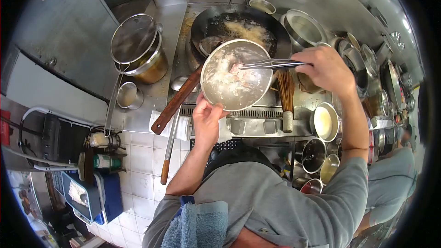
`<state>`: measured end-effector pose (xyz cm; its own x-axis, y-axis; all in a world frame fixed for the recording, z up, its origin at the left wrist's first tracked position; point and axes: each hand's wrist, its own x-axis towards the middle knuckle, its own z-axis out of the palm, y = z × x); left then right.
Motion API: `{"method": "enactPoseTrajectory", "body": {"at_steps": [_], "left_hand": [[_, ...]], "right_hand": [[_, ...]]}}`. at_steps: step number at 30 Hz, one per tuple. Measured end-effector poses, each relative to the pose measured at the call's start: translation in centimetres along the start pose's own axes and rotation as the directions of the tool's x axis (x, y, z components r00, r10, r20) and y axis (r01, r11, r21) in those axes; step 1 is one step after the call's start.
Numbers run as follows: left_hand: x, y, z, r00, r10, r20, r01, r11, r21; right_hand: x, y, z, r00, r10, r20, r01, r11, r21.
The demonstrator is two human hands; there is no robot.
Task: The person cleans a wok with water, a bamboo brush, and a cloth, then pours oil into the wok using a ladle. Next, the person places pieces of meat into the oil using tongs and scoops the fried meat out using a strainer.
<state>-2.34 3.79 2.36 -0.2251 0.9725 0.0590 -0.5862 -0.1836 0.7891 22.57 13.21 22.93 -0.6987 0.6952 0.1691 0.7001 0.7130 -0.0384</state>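
Observation:
My left hand (206,121) grips the lower rim of a metal bowl (216,89), which is tilted and smeared inside with pale batter. My right hand (324,69) is closed on metal tongs (275,64). The tips of the tongs are inside the bowl at a battered piece (236,69). Just behind the bowl is a large black wok (202,25) with bubbling oil and pale frying food (248,31). A wire skimmer (210,45) rests in the wok, partly hidden by the bowl. A wooden handle (177,98) extends to the lower left.
A tall pot with a strainer (149,66) and a small metal cup (130,95) stand left. A bamboo brush (286,94), a bowl of pale liquid (324,123) and stacked pans (305,27) are right. Another person (390,179) is at the far right.

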Motion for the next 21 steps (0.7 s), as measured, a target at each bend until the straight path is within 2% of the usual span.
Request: {"method": "enactPoseTrajectory", "body": {"at_steps": [2, 5, 6, 9, 12, 13, 14, 15, 18, 21], "left_hand": [[0.2, 0.3, 0.5, 0.999, 0.000, -0.044, 0.000, 1.000, 0.013], [0.6, 1.2, 1.6, 0.992, -0.012, -0.126, 0.011, 1.000, -0.013], [0.8, 1.3, 1.4, 0.988, -0.022, -0.155, 0.020, 1.000, -0.015], [0.9, 1.5, 1.1, 0.971, -0.024, -0.240, 0.023, 1.000, -0.007], [-0.4, 2.1, 1.4, 0.965, -0.006, -0.262, 0.015, 0.999, 0.032], [-0.9, 2.2, 1.6, 0.957, -0.016, -0.289, 0.030, 0.998, 0.046], [-1.4, 2.4, 1.7, 0.949, -0.029, -0.314, 0.051, 0.997, 0.061], [-1.8, 2.5, 1.8, 0.941, -0.043, -0.337, 0.073, 0.994, 0.076], [-3.0, 2.6, 1.4, 0.954, -0.056, -0.295, 0.086, 0.992, 0.088], [-3.4, 3.0, 0.0, 0.964, -0.133, -0.231, 0.154, 0.985, 0.078]], "right_hand": [[0.1, 1.4, -1.0, 0.997, -0.025, -0.067, 0.028, 0.998, 0.047], [0.9, 3.6, -2.1, 0.994, 0.107, -0.030, -0.101, 0.982, 0.158], [1.3, 4.2, -2.5, 0.989, 0.148, 0.002, -0.146, 0.978, 0.146], [3.0, 7.3, -1.4, 0.980, 0.141, -0.142, -0.125, 0.985, 0.117], [6.8, 11.7, 3.7, 0.968, 0.122, -0.219, -0.124, 0.992, 0.003], [8.4, 12.2, 5.3, 0.973, 0.203, -0.108, -0.207, 0.978, -0.032], [10.2, 14.2, 9.1, 0.972, 0.167, -0.167, -0.186, 0.977, -0.106], [12.0, 14.4, 11.2, 0.963, 0.269, -0.026, -0.269, 0.948, -0.171], [14.3, 12.9, 15.5, 0.923, 0.371, 0.104, -0.349, 0.919, -0.182], [14.3, 12.9, 17.2, 0.875, 0.484, 0.006, -0.484, 0.874, -0.041]]}}
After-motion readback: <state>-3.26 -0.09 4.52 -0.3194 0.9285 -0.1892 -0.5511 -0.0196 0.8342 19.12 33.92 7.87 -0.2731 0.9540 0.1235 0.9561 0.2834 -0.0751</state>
